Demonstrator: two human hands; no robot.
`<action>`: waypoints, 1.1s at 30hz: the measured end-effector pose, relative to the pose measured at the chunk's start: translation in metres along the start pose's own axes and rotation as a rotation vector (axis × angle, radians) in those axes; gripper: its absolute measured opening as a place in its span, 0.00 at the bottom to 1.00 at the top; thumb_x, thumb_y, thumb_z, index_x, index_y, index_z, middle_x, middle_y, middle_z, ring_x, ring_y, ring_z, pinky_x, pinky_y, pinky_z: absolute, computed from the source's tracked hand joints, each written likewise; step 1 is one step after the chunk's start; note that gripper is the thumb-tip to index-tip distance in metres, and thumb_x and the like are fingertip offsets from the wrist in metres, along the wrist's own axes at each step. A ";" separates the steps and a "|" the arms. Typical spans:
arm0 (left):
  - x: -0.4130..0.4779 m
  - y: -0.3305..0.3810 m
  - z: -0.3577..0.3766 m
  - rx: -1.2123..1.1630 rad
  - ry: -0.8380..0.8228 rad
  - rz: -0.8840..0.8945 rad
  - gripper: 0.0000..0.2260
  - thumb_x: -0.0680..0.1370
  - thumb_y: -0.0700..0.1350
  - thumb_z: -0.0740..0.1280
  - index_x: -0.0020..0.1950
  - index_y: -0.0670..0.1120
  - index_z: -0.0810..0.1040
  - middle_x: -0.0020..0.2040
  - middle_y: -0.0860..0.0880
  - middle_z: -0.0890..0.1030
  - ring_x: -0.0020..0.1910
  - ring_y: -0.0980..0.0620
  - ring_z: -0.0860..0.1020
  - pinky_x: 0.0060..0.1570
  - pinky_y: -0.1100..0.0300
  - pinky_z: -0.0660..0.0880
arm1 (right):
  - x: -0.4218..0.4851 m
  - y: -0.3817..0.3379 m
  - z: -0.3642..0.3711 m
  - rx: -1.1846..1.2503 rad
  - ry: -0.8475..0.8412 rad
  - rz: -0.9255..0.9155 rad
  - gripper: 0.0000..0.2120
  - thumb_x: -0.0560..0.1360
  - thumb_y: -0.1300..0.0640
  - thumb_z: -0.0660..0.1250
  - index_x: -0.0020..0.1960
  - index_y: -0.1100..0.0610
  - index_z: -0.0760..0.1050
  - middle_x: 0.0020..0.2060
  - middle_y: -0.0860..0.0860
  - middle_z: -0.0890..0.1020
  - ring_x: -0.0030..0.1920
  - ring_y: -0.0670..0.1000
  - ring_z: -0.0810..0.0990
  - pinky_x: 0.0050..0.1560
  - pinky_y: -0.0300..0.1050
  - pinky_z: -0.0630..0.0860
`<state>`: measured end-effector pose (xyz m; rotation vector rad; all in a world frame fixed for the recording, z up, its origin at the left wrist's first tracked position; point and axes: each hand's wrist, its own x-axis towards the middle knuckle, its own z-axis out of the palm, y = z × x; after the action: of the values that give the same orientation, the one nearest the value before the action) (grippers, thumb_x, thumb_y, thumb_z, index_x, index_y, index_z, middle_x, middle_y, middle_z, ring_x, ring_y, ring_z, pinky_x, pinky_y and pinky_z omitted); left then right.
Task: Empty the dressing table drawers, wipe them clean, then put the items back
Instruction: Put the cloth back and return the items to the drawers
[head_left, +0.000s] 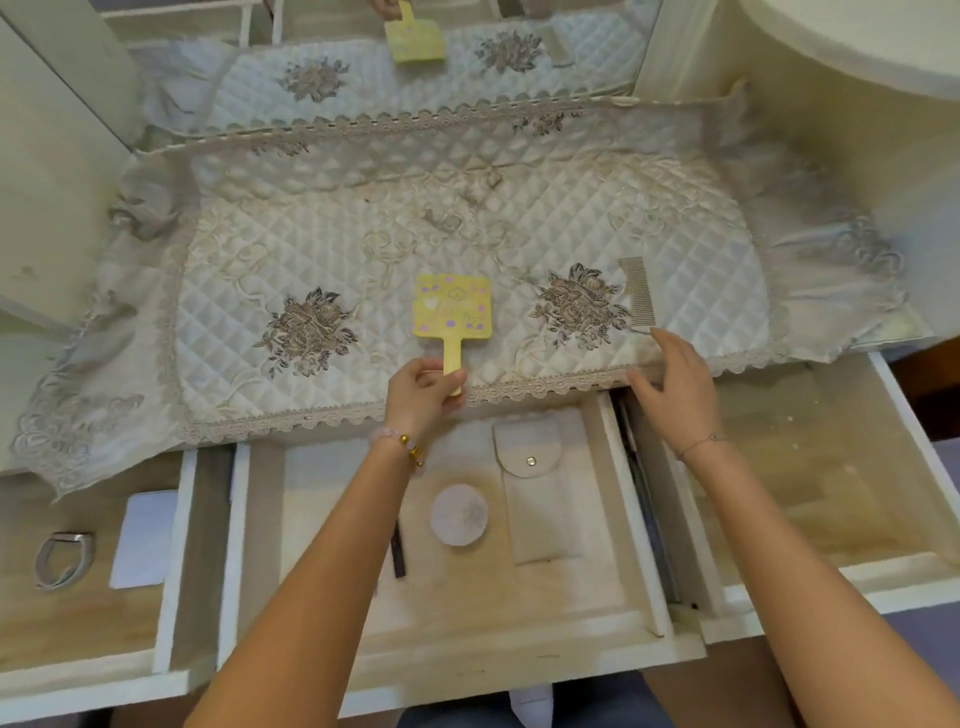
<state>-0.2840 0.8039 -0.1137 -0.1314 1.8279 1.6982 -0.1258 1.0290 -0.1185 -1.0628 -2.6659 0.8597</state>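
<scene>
The left hand (422, 391) has its grip clamped on the handle of the yellow mirror (452, 310), which lies on the worktop's cloth (363, 234). The right hand (675, 387) has its grip apart, fingertips (656, 339) touching the comb (640, 291) on the same cloth.

A quilted cream satin cloth (467, 244) with lace edging looks glossy. The yellow paddle-shaped hand mirror (451, 312) seems matt; the grey fine-toothed comb (640, 291) looks metallic.

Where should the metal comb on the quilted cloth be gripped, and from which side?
Probably pinch the comb by its thin tail end, coming from the person's side: it lies flat, lengthwise away from them, and that tail sits just before the right hand.
</scene>
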 end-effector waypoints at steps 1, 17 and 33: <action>-0.004 -0.002 0.008 0.000 0.002 0.017 0.06 0.74 0.35 0.68 0.47 0.43 0.73 0.38 0.44 0.78 0.36 0.52 0.78 0.35 0.64 0.79 | 0.007 0.006 -0.003 0.010 0.018 0.010 0.25 0.76 0.54 0.64 0.70 0.60 0.63 0.68 0.57 0.70 0.68 0.56 0.66 0.67 0.49 0.62; -0.071 -0.035 0.097 -0.108 0.185 0.061 0.07 0.74 0.36 0.69 0.49 0.42 0.73 0.38 0.45 0.79 0.39 0.52 0.78 0.38 0.66 0.78 | 0.090 0.024 -0.013 0.161 -0.042 0.316 0.22 0.68 0.47 0.73 0.56 0.56 0.70 0.57 0.54 0.77 0.56 0.56 0.76 0.45 0.47 0.71; -0.113 -0.047 0.141 -0.102 0.125 0.095 0.06 0.74 0.37 0.69 0.49 0.43 0.75 0.37 0.48 0.79 0.39 0.54 0.79 0.38 0.65 0.78 | 0.012 0.085 -0.058 0.828 -0.128 0.497 0.11 0.71 0.64 0.71 0.53 0.65 0.77 0.36 0.52 0.79 0.33 0.45 0.77 0.30 0.28 0.75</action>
<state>-0.1189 0.8887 -0.0933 -0.2002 1.8638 1.8878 -0.0656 1.1137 -0.1194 -1.4276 -1.7635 1.9269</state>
